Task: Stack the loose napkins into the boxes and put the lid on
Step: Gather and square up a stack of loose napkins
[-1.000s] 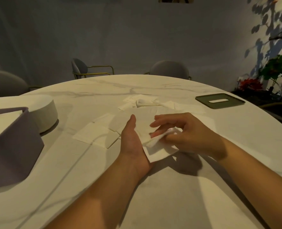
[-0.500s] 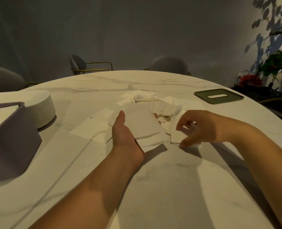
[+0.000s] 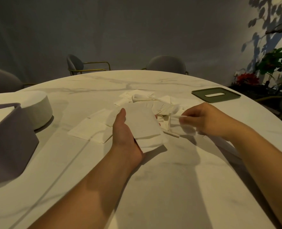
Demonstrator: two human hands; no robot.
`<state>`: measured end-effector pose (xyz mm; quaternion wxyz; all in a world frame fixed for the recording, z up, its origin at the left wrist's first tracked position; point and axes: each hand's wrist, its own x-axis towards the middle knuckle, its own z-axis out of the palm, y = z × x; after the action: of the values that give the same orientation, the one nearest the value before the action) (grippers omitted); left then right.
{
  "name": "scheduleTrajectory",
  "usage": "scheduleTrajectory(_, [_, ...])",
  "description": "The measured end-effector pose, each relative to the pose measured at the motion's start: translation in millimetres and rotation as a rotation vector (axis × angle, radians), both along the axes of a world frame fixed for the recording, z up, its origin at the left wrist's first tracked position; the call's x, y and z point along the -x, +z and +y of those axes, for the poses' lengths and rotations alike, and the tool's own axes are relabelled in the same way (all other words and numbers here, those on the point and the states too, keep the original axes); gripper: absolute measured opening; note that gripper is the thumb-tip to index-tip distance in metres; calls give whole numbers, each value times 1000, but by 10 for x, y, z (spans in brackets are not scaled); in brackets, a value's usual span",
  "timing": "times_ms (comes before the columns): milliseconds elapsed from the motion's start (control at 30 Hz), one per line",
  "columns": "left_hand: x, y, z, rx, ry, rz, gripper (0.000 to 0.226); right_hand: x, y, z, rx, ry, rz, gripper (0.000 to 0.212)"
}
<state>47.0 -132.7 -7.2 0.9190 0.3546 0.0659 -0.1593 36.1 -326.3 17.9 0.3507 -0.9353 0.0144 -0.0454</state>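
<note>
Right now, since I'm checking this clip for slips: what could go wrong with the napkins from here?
1. The left hand cradles the napkin stack on its palm with its edges uneven; adding another could make sheets slide off.
2. The right hand pinches a loose napkin, blurred here; it may unfold or drag neighbours from the crumpled pile.
3. The grey box sits far to the left, so the stack might spill on the way.
</note>
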Motion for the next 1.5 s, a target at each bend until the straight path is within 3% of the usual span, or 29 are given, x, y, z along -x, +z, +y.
scheduleTrajectory(300, [-34,-27,19,1,-43,-10,53,31,62,81,-569,-249,-23,21])
scheduleTrajectory(400, [-31,-27,18,-6,-56,-15,52,-21,66,70,-675,-362,35,21])
scheduleTrajectory(600, [-30,-14,12,-17,-53,4,53,-59,56,-21,-1157,-347,219,23])
scheduleTrajectory(733, [-17,-4,5,-11,-37,-14,44,-92,35,-22,-1202,-329,240,38])
scheduleTrajectory(867, [-14,-12,8,-18,-64,-18,47,-104,8,-33,-1221,-288,216,15])
scheduleTrajectory(1033, [-20,-10,10,-15,-75,-16,50,-112,10,-39,-1449,-224,306,21])
scheduleTrajectory(1167, [-28,-16,6,-18,-77,0,53,-109,4,-87,-1618,-290,348,34])
scheduleTrajectory(1300, [-20,-16,12,-9,-77,5,52,-103,7,-157,-1720,-342,284,50])
scheduleTrajectory(1433, [-16,-13,5,-16,-69,12,49,-151,-29,-141,-1734,-230,146,39])
scheduleTrajectory(1500, [-11,-4,-1,-12,-50,17,42,-152,-32,-129,-1718,-233,89,55])
